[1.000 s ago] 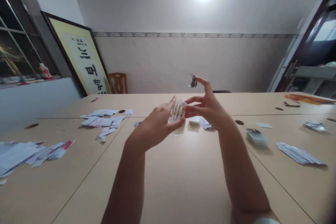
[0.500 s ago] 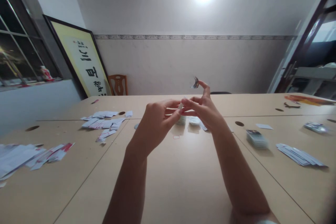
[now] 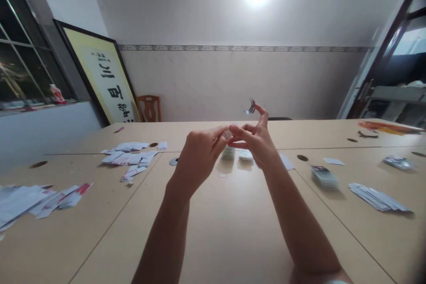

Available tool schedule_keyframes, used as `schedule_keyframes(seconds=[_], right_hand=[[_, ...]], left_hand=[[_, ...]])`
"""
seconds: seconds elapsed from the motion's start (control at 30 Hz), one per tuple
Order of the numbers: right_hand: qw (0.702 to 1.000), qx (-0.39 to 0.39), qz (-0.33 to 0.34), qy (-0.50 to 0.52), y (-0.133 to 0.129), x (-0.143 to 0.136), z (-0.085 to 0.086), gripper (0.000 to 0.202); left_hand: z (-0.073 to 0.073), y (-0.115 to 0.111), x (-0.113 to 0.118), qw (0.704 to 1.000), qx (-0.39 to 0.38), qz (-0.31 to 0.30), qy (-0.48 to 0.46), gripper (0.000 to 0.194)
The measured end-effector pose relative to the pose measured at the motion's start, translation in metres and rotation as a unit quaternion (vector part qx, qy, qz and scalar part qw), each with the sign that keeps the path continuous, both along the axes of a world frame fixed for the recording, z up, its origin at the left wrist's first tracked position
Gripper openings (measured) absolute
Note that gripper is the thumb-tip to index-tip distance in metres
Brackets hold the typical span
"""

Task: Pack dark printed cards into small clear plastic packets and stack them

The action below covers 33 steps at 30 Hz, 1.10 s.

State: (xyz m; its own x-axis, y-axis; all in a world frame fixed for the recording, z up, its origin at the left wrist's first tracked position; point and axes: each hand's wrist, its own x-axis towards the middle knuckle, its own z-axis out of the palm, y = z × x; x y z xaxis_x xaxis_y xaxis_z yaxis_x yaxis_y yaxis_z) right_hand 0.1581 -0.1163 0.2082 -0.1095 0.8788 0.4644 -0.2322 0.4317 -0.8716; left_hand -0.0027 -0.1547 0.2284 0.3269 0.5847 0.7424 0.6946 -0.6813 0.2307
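My left hand [image 3: 203,153] is closed, its thumb and fingers pinching a small pale, partly see-through piece [image 3: 227,134]. Fingers of my right hand [image 3: 255,142] meet it at the same piece and press together there. One finger of that hand points up, with a shiny, curled dark-and-clear strip [image 3: 251,107] clinging to its tip. Both hands are held above the table, and they hide most of the small piece, so its kind cannot be made out. Behind them, two stacks of clear, flat packs, a left stack [image 3: 228,153] and a right stack [image 3: 246,155], stand on the table.
White paper slips [image 3: 131,158] lie in piles at the left, with more papers [image 3: 23,202] nearer. To the right are a pack stack [image 3: 324,177], fanned white sleeves [image 3: 379,197] and a clear packet [image 3: 398,162]. A small red-outlined label [image 3: 222,175] lies on the wooden table [image 3: 226,230].
The fingers of my left hand have folded in closer around the small piece, which has turned between the hands. The curled strip has shifted slightly right on the raised finger.
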Motion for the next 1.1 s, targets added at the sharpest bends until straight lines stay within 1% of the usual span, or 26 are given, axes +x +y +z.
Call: schedule_keyframes(seconds=[0.07,0.17,0.33,0.5,0.67,0.8,0.9,1.0,1.1], right_hand=[[1.0,-0.002,0.001,0.01,0.001,-0.001,0.0,0.128],[0.999,-0.01,0.03,0.011,0.001,-0.002,0.001,0.125],[0.996,-0.031,0.084,0.001,0.005,-0.001,0.0,0.116],[0.994,-0.034,0.106,-0.008,0.016,-0.002,-0.009,0.114],[0.993,-0.036,0.111,0.016,0.021,-0.003,-0.013,0.115],[0.991,-0.047,0.12,0.039,0.026,-0.002,-0.015,0.119],[0.992,-0.052,0.108,0.047,0.032,-0.003,-0.017,0.121],[0.99,-0.062,0.11,0.06,0.038,-0.004,-0.018,0.119],[0.989,-0.067,0.116,0.063,0.046,0.0,-0.021,0.112]], left_hand=[[0.001,0.002,-0.003,1.0,-0.006,-0.005,-0.001,0.032],[0.003,0.001,-0.007,0.999,-0.035,-0.019,-0.012,0.031],[0.006,0.001,-0.014,0.991,-0.085,-0.061,-0.083,0.031],[0.005,0.003,-0.019,0.982,-0.123,-0.069,-0.126,0.028],[0.0,0.006,-0.017,0.977,-0.155,-0.061,-0.132,0.027],[-0.002,0.012,-0.011,0.984,-0.135,-0.048,-0.105,0.027],[-0.003,0.015,-0.004,0.994,-0.093,-0.008,-0.061,0.021],[-0.006,0.018,0.0,0.997,-0.061,0.023,-0.03,0.023],[-0.009,0.026,0.003,0.998,-0.064,0.019,-0.012,0.022]])
